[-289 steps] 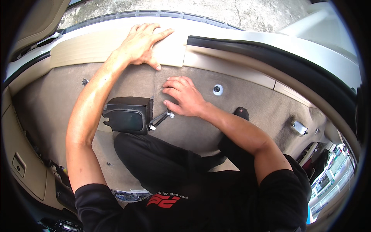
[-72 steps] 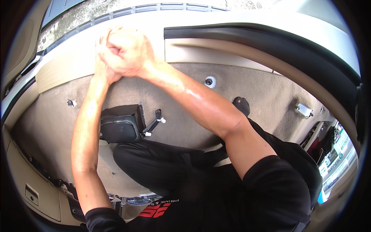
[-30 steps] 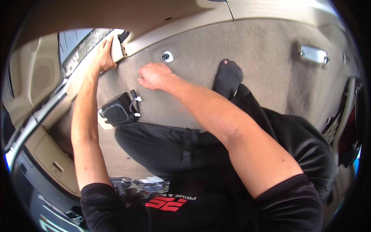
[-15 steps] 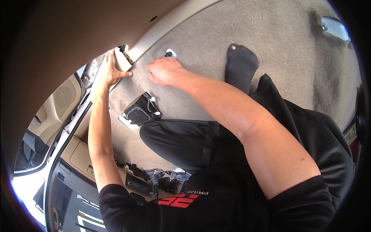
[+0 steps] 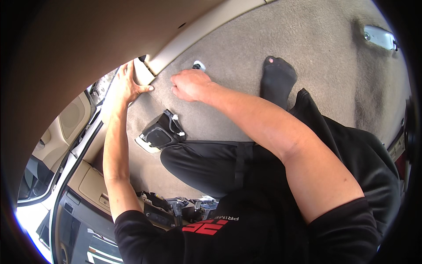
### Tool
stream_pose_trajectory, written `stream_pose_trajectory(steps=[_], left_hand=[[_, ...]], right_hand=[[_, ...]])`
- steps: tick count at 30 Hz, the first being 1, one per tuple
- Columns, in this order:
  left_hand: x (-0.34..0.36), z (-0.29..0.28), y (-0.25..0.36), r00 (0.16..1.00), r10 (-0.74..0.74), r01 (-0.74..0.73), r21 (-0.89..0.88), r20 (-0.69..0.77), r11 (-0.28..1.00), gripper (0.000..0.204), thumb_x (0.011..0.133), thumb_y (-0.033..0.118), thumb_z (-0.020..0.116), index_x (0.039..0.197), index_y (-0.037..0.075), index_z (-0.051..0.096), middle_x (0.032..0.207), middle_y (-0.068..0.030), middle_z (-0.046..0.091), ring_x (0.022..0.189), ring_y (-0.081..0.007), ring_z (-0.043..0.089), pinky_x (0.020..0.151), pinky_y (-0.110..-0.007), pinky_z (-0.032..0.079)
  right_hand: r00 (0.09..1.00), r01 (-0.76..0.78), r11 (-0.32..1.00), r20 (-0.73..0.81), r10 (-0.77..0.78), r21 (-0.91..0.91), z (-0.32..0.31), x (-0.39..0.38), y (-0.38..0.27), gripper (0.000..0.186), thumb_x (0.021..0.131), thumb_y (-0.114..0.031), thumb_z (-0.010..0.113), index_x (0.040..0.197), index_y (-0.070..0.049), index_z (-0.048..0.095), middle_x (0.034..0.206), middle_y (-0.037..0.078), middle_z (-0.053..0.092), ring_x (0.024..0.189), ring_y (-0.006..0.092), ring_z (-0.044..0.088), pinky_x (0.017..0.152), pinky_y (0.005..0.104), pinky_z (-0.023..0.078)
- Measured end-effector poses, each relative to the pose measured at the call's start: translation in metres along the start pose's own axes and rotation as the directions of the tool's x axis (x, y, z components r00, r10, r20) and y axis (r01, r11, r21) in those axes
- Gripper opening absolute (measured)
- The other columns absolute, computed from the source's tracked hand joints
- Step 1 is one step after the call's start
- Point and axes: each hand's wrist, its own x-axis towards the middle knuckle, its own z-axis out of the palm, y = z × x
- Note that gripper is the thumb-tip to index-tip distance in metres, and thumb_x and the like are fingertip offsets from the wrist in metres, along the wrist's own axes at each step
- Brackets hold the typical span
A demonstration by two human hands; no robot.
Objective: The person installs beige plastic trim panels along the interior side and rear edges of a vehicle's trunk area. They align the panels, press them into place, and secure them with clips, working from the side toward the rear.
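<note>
At the door opening, my left hand [image 5: 129, 88] has its fingers stretched along a beige trim panel [image 5: 143, 73], thumb held apart. Just to its right my right hand [image 5: 190, 84] is curled closed, low over the carpet [image 5: 228, 48]; what its fingers hold, if anything, is hidden. A light metal bracket with a dark part [image 5: 199, 66] shows through the carpet right behind that hand. Nearer me, by my bent knee, lies a loose black plastic piece [image 5: 161, 133] with white connectors and a light edge.
Beige wall trim [image 5: 193, 42] curves overhead along the far side. My socked foot [image 5: 278, 75] rests on the carpet, and a metal floor bracket [image 5: 379, 37] sits at far right. Exposed mechanical parts [image 5: 178, 209] are near my chest. An open car door [image 5: 66, 121] stands at left.
The whole view has shifted slightly, so things sit a little lower and to the right. Both hands keep nearly the same pose and place.
</note>
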Motion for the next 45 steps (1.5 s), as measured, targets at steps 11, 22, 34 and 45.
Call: stream_pose_trajectory(steps=[11, 22, 34, 45], left_hand=[[-0.005, -0.006, -0.001, 0.999, -0.018, 0.015, 0.064, 0.05, 0.998, 0.152, 0.044, 0.068, 0.092, 0.167, 0.018, 0.019, 0.163, -0.0298, 0.03, 0.148, -0.0529, 0.033, 0.118, -0.059, 0.039], [0.0, 0.009, -0.016, 1.0, 0.004, -0.006, 0.063, 0.027, 0.998, 0.141, 0.057, 0.072, 0.088, 0.165, 0.009, 0.023, 0.163, -0.0295, 0.03, 0.148, -0.0504, 0.035, 0.12, -0.056, 0.038], [0.03, 0.089, -0.025, 0.877, -0.315, 0.156, -0.405, -0.362, 0.901, 0.061, 0.109, 0.053, 0.04, 0.153, 0.012, 0.046, 0.152, -0.0249, 0.046, 0.143, -0.0431, 0.038, 0.121, -0.057, 0.024], [0.029, 0.085, -0.021, 0.857, -0.275, 0.112, -0.363, -0.436, 0.925, 0.068, 0.108, 0.059, 0.038, 0.15, 0.006, 0.05, 0.148, -0.026, 0.049, 0.139, -0.0452, 0.042, 0.116, -0.059, 0.029]], right_hand=[[0.995, 0.007, 0.999, -0.102, -0.002, 0.051, -0.001, 0.002, -0.019, 0.043, 0.099, -0.024, 0.055, 0.138, -0.007, 0.059, 0.123, 0.022, 0.069, 0.111, 0.0369, 0.07, 0.095, 0.0487, 0.057], [0.997, 0.03, 0.99, -0.061, -0.038, -0.139, 0.05, 0.042, -0.051, 0.072, 0.094, -0.024, 0.059, 0.157, 0.0, 0.033, 0.093, 0.019, 0.078, 0.087, 0.0315, 0.077, 0.081, 0.0464, 0.06], [0.999, 0.002, 0.994, -0.05, -0.008, -0.111, 0.05, 0.034, -0.052, 0.081, 0.096, -0.019, 0.054, 0.165, -0.001, 0.016, 0.094, 0.017, 0.078, 0.084, 0.032, 0.077, 0.073, 0.0465, 0.061], [0.997, 0.013, 1.0, -0.071, -0.013, 0.002, 0.044, 0.028, -0.055, 0.087, 0.095, -0.024, 0.061, 0.164, 0.003, 0.015, 0.086, 0.018, 0.077, 0.075, 0.0348, 0.076, 0.071, 0.0476, 0.061]])
